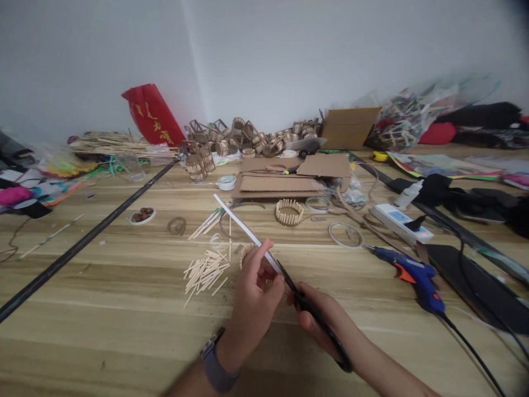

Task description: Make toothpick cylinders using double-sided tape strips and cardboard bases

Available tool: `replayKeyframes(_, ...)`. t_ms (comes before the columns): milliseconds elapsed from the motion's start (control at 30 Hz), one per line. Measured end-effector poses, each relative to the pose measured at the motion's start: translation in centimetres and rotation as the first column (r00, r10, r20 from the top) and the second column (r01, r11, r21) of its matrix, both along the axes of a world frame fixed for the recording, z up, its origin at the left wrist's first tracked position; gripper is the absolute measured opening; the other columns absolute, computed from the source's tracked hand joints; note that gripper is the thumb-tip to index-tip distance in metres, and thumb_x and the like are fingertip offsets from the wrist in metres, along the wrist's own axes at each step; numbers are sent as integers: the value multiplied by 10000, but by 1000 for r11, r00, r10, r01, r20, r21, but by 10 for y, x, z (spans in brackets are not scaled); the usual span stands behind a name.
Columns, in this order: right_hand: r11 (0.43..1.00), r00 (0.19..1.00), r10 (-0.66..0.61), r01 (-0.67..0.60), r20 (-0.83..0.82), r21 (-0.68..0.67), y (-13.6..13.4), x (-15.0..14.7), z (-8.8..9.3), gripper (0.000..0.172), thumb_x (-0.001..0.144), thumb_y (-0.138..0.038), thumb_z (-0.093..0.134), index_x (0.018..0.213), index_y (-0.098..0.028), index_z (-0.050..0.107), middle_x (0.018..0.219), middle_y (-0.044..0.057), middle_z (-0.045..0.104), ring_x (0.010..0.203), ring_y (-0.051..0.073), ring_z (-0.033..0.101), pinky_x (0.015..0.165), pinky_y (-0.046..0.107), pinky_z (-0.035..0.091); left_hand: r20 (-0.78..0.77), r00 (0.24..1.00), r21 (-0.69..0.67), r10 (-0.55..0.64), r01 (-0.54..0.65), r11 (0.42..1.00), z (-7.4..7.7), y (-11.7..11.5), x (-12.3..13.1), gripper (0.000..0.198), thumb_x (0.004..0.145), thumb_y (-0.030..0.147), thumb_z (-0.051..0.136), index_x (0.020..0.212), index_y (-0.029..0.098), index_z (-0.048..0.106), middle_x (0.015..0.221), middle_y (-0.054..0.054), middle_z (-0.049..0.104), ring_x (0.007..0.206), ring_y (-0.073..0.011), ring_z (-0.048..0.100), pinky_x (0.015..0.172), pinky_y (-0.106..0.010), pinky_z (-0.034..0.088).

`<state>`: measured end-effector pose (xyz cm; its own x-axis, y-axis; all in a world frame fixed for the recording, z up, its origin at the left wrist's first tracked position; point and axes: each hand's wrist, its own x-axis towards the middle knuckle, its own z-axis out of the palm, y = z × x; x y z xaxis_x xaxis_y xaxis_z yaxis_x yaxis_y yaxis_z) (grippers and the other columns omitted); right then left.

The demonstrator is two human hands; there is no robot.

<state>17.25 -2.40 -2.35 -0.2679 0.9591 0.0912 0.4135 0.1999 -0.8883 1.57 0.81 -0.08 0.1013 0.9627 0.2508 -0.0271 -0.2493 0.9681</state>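
Pinched between the thumb and fingers of my left hand (pixel 254 300) is a narrow white strip (pixel 238 221), slanting up and to the left. My right hand (pixel 324 311) grips a pair of scissors with black handles (pixel 339 350). Their blades reach the strip's lower end, close to my left thumb; whether they touch it I cannot tell. Behind my left fingers a ring of short sticks (pixel 245 255) is mostly hidden. Left of that hand lies a loose pile of short wooden sticks (pixel 205 274). Farther back stands another stick ring (pixel 289 215) with a brown band.
A blue glue gun (pixel 417 275) with its cord lies at right, near a white power strip (pixel 400 223). Cardboard sheets (pixel 276 184) lie behind the rings. A small bowl of brown balls (pixel 142 215) sits at left. Several stick-and-band pieces (pixel 258 140) are heaped against the wall.
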Motion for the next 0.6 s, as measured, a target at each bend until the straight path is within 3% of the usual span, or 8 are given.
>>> replayKeyframes(267,998,999,-48,47,-22,-41,2,-1,-10,503,761,-696,514,802,-199,573,613,-12,579,547,140,481,505,245,367,17,1000,-6,-7,7,1000,-2,0,0,531,787,123,569,1302,236,507,1301,-96,532,985,-193,618,815,-321,526)
replayKeyframes(400,997,998,-65,64,-25,-32,3,0,-14,529,741,-713,508,801,-193,582,584,-24,526,534,137,443,497,247,329,44,999,-8,0,0,1000,-1,1,-1,500,815,173,588,1303,245,505,1273,-90,554,973,-184,616,812,-306,523)
replayKeyframes(600,999,998,-53,54,28,-10,4,0,-12,586,749,-770,453,787,-197,570,590,-35,477,533,127,409,498,243,301,37,996,-30,78,-77,997,-2,7,-7,409,863,272,588,1266,219,553,1045,-75,637,857,-166,613,742,-282,526)
